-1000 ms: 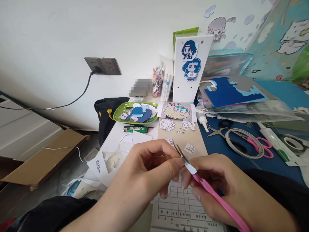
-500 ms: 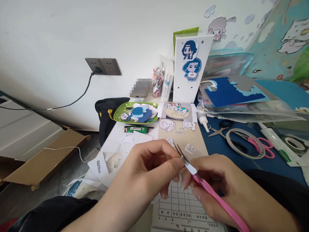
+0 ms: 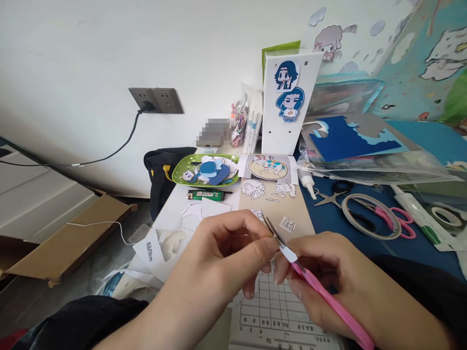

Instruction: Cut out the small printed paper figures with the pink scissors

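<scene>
Between thumb and fingers, my left hand (image 3: 237,257) pinches a small white piece of paper (image 3: 289,253). My right hand (image 3: 328,282) is closed around the pink handle of a pair of scissors (image 3: 328,304). The blades point up and to the left, close to my left fingertips, with the paper lying at them. Beneath my hands is a printed grid sheet (image 3: 280,306). Just beyond lie a small paper cutout (image 3: 288,223) with line drawing and several more drawn cutouts (image 3: 252,188).
A green tray (image 3: 178,170) of cutouts and a green lighter (image 3: 206,195) are on the left. Paper scraps (image 3: 149,250) lie nearer. On the blue mat at right are black-handled scissors (image 3: 332,198), a tape roll (image 3: 346,214) and a glue bottle (image 3: 307,181). A white stand (image 3: 290,138) rises behind.
Both hands keep almost the same pose. The scissors' pink handle has shifted very slightly to the left at its lower end.
</scene>
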Available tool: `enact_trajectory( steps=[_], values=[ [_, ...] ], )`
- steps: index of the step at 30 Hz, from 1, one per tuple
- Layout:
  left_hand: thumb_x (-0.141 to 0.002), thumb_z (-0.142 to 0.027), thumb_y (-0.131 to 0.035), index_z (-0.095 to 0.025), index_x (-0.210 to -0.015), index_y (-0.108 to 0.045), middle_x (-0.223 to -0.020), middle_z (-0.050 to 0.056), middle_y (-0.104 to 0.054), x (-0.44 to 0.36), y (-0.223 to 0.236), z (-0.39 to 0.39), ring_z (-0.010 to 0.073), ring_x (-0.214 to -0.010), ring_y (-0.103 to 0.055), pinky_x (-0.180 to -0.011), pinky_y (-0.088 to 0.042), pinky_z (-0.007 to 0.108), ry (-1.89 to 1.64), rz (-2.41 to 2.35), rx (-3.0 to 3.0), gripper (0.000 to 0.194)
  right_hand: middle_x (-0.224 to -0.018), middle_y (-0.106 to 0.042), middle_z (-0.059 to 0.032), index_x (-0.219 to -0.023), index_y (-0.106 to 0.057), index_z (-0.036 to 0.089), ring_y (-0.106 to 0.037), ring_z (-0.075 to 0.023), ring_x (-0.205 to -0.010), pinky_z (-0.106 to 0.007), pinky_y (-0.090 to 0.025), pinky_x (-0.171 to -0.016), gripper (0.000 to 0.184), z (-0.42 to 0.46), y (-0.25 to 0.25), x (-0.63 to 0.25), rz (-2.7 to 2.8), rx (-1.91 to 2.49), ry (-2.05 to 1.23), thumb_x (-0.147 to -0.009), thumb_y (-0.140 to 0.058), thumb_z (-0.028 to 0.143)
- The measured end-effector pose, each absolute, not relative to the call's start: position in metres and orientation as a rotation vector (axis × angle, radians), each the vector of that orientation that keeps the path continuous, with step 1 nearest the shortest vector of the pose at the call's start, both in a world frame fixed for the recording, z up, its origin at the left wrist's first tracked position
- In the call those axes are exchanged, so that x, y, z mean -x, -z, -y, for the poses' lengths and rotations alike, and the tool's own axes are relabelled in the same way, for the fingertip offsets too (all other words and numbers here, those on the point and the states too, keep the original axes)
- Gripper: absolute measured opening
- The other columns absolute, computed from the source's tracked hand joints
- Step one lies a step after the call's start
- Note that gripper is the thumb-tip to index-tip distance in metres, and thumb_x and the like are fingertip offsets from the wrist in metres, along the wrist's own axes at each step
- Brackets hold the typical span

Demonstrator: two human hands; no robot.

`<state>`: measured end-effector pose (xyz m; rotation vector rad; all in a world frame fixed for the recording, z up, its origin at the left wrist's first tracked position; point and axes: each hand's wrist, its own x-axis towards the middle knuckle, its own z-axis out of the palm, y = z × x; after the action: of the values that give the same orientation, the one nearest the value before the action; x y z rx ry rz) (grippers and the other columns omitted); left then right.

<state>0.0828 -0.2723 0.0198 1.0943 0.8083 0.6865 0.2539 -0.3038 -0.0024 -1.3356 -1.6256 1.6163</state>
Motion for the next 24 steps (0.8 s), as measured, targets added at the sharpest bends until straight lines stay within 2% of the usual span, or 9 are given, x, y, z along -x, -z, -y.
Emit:
enact_trajectory(
  steps=[4, 11, 17, 24],
  values=[
    [-0.081, -0.009, -0.056, -0.014, -0.063, -0.060, -0.055, -0.007, -0.059, -0.082, -0.018, 0.272, 0.0003, -0.045, -0.045, -0.042, -0.037, 0.006, -0.698, -0.808, -1.097, 0.019, -0.061, -0.051, 0.0053, -0.074, -0.059, 0.019, -0.037, -0.0066, -0.051, -0.015, -0.031, -0.044, 0.025, 0.304, 0.016, -0.256, 1.625, 1.261, -1.569, -0.062, -0.053, -0.002],
    [-0.080, -0.008, -0.055, -0.014, -0.062, -0.058, -0.056, -0.007, -0.058, -0.084, -0.017, 0.269, 0.0007, -0.045, -0.045, -0.042, -0.037, 0.007, -0.707, -0.792, -1.092, 0.019, -0.057, -0.047, 0.0071, -0.073, -0.061, 0.022, -0.034, -0.0050, -0.045, -0.014, -0.029, -0.040, 0.030, 0.305, 0.026, -0.258, 1.646, 1.265, -1.518, -0.060, -0.054, -0.004],
    [-0.079, -0.011, -0.055, -0.014, -0.063, -0.057, -0.055, -0.006, -0.057, -0.082, -0.015, 0.269, 0.0010, -0.043, -0.043, -0.041, -0.035, 0.009, -0.682, -0.822, -1.134, 0.017, -0.066, -0.056, 0.0040, -0.073, -0.061, 0.021, -0.041, -0.0068, -0.049, -0.017, -0.033, -0.044, 0.028, 0.302, 0.023, -0.257, 1.694, 1.302, -1.463, -0.061, -0.053, -0.003],
    [-0.074, -0.017, -0.056, -0.016, -0.062, -0.052, -0.049, -0.006, -0.052, -0.083, -0.015, 0.266, 0.0031, -0.040, -0.040, -0.039, -0.032, 0.012, -0.660, -0.944, -1.201, 0.013, -0.054, -0.043, 0.0072, -0.076, -0.062, 0.020, -0.037, -0.0049, -0.044, -0.015, -0.030, -0.040, 0.020, 0.298, 0.018, -0.260, 1.571, 1.260, -1.621, -0.068, -0.057, 0.002]
  ],
)
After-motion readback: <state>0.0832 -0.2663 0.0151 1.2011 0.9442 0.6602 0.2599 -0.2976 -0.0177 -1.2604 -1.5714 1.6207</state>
